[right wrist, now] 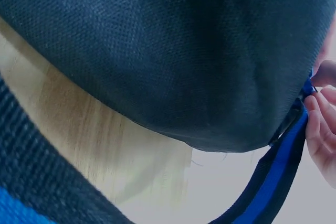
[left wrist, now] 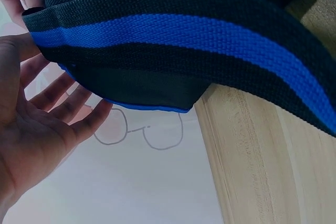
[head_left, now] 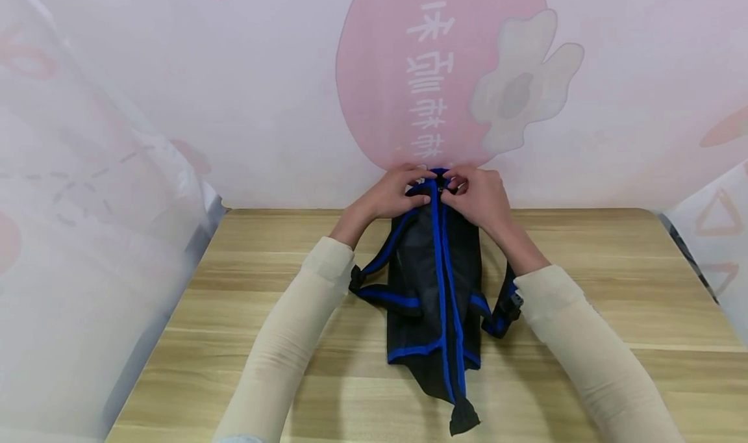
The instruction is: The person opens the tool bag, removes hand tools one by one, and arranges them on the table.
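Observation:
A black fabric backpack [head_left: 416,261] with blue trim lies lengthwise on the table. A blue-edged seam runs down its middle to a loose black tab [head_left: 464,417] at the near end. At the far end my left hand [head_left: 400,191] holds the left edge of the bag between thumb and fingers; in the left wrist view its fingers lie by a blue-striped strap [left wrist: 173,32]. My right hand [head_left: 480,196] pinches the fabric at the top of the seam, close to the left hand. Exactly what lies between its fingertips is too small to tell.
Shoulder straps with black buckles spread out on both sides, the left strap [head_left: 388,298] and the right strap [head_left: 497,326]. The wood-grain table [head_left: 251,306] meets a pale printed backdrop [head_left: 280,105] at its far edge. More printed sheeting [head_left: 76,248] hangs at the left.

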{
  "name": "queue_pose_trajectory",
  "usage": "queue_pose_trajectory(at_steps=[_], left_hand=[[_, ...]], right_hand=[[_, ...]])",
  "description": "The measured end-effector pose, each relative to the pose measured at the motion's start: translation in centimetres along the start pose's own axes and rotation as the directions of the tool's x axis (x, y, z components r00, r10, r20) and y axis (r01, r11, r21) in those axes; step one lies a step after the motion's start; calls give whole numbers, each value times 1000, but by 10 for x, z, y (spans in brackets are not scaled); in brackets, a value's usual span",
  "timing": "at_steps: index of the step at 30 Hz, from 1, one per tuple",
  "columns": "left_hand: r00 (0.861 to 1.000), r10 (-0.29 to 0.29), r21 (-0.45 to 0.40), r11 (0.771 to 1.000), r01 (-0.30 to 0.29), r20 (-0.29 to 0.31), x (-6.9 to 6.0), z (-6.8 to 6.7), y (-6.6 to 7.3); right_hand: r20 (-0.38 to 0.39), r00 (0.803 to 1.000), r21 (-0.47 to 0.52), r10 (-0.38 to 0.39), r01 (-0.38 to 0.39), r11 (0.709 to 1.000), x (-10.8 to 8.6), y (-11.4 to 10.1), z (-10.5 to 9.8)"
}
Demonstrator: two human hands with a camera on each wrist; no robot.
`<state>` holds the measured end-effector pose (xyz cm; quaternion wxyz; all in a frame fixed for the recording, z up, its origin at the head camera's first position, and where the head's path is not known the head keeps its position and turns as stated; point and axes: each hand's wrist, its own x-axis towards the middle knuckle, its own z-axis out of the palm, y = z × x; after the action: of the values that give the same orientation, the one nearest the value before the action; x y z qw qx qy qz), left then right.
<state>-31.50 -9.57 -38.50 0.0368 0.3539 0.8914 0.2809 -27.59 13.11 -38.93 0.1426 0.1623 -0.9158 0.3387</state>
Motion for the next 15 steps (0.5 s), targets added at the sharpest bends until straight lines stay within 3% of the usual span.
queue_pose_trajectory(at_steps=[7,15], left_hand=[[1000,10,1,1000,-10,-2,2,0,1],[1000,10,3,1000,-10,4,2,-1,0]], right_hand=[[36,999,153,17,-22,988,2,10,-7],[118,993,177,18,-39,983,1,16,-9]])
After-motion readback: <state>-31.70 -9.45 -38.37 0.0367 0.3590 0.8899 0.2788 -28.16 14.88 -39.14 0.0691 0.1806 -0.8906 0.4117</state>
